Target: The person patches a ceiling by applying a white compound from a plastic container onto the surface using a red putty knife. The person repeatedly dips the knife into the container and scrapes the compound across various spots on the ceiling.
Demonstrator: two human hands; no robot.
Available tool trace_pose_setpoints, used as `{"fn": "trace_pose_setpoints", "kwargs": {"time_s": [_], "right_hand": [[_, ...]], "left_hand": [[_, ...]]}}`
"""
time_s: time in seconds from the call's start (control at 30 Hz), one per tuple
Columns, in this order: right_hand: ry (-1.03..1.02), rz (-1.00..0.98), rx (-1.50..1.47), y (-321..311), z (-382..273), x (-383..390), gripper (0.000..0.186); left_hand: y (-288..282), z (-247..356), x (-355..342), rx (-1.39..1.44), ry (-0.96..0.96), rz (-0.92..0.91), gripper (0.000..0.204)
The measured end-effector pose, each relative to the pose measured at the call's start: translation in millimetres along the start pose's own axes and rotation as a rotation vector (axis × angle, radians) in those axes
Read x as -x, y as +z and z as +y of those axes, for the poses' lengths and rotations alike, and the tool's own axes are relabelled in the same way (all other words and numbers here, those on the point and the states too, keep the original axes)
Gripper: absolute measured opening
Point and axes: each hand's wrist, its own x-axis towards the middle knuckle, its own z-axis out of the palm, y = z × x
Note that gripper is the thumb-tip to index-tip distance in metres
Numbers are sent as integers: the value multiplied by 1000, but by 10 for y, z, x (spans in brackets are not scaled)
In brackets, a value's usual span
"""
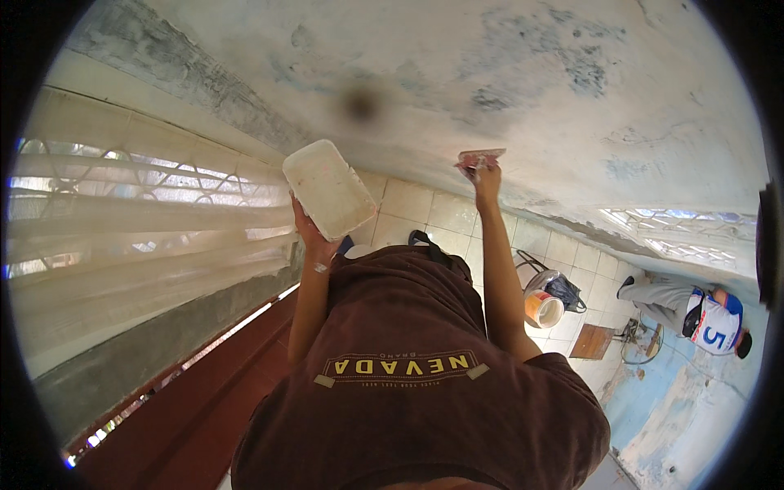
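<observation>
My left hand [312,235] grips a shallow, off-white rectangular tub [331,189] by its near side. The tub is tilted, and pale smears coat its inside. Farther right, my right hand [487,176] is closed around a reddish putty spreader [482,155] with whitish residue on it. The spreader is at the wall [555,122], though I cannot tell whether its edge touches. Pale filler covers much of this wall, with grey and bluish patches showing through. White smudges mark my left wrist.
Sheer curtains [147,212] hang before a grilled window at left. A white-and-orange bucket [542,310] and dark bag [565,291] sit on the tiled floor [400,204] at right, near a brown board [591,341]. Another person [719,322] is at far right.
</observation>
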Motion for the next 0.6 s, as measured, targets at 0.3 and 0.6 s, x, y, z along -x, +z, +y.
{"fn": "trace_pose_setpoints", "kwargs": {"time_s": [0.3,0.6], "right_hand": [[-253,167,120,1908,-1094,-64,17],[-147,-12,-231,1288,-839,616,32]], "left_hand": [[5,314,-75,-46,-81,-28,60],[-158,667,-194,-124,-135,-31,61]]}}
